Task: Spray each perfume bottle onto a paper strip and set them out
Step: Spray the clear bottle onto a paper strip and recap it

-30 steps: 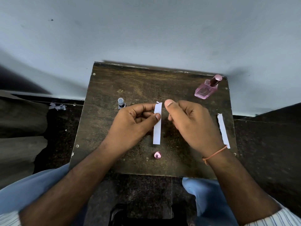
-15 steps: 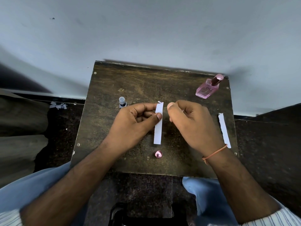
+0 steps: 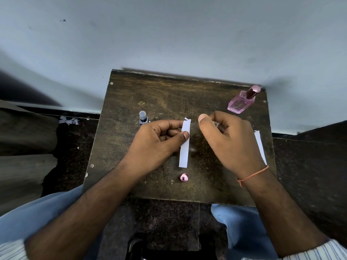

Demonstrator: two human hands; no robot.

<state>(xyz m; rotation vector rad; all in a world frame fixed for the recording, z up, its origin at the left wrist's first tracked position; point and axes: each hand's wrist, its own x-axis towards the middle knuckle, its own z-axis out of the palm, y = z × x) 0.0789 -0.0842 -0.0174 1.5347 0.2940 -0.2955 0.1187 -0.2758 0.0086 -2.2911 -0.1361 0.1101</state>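
Head view: a narrow white paper strip (image 3: pixel 184 144) is held upright over the middle of a dark, worn wooden table (image 3: pixel 131 147); it is plain and straight-sided, with a ragged, torn top end and a square-cut lower end; it is pinched near its upper part between the thumb and curled fingers of the left hand (image 3: pixel 159 141). The right hand (image 3: pixel 228 142) is raised just beside the strip, apart from it, with the fingers curled and the thumb tip turned toward the paper; something small and pale glints inside the curl, but what is gripped cannot be told. A second white strip (image 3: pixel 260 145) is laid flat near the right edge of the table, partly hidden by the right hand. A pink glass perfume bottle (image 3: pixel 241 102), square-bodied with a rosy metallic cap, is stood at the far right corner. A small dark bottle (image 3: pixel 143 118) with a clear cap is seen behind the left hand. A small pink cap (image 3: pixel 184 177) lies below the strip's lower end.
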